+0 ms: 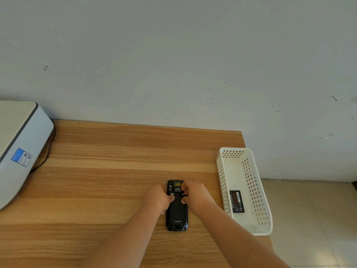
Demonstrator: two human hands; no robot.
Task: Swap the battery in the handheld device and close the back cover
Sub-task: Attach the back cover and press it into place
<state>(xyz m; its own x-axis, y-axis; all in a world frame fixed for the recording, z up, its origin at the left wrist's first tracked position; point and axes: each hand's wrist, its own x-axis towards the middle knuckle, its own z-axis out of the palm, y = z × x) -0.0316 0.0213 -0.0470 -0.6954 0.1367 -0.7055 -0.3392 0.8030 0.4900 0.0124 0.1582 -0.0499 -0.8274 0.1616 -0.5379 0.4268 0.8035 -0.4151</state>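
A black handheld device [177,213] lies face down on the wooden table [108,171], its back cover on and the logo end toward me. My left hand [158,197] grips its left upper edge, thumb by the left metal latch. My right hand [195,193] holds the right upper edge, with fingers over the top and thumb near the right latch. A black battery [237,201] with a red label lies flat inside the white basket [257,190] at the right.
A white printer-like machine [19,149] with a blue sticker stands at the table's left, a dark cable running behind it. The basket sits at the table's right edge, beyond which is tiled floor. A grey wall backs the table.
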